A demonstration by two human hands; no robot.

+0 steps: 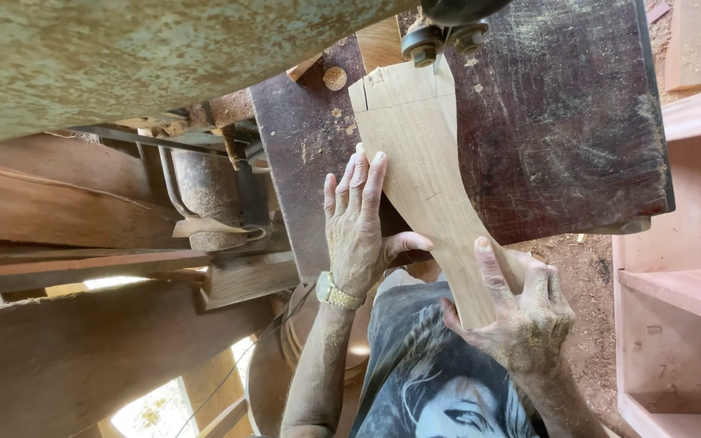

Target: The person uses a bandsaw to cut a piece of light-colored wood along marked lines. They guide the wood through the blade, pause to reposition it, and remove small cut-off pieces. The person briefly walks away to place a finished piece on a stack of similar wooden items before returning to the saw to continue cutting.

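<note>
A curved cut on a band saw looks to be in hand: the pale wooden workpiece [423, 174], waisted in the middle and flaring toward the far end, lies flat on the dark, sawdust-flecked saw table [561, 122], its far edge right at the blade guide [444, 34]. The left hand [356, 223] lies open, palm down, fingers spread along the piece's left edge and thumb tucked under the waist — pressing, not clasping. The right hand [521, 312] is closed around the near end, thumb laid on top, fingers wrapped beneath. A kerf already runs in from the far left corner, so the cut seems partly made; carrying on would call for slow, steady feed with both hands kept clear of the blade line. The wood is smooth and fine-grained, the table iron scarred and rusty — a small round knob [334, 78] sits at its far left, and pinkish wooden shelving [683, 284] stands on the right.
</note>
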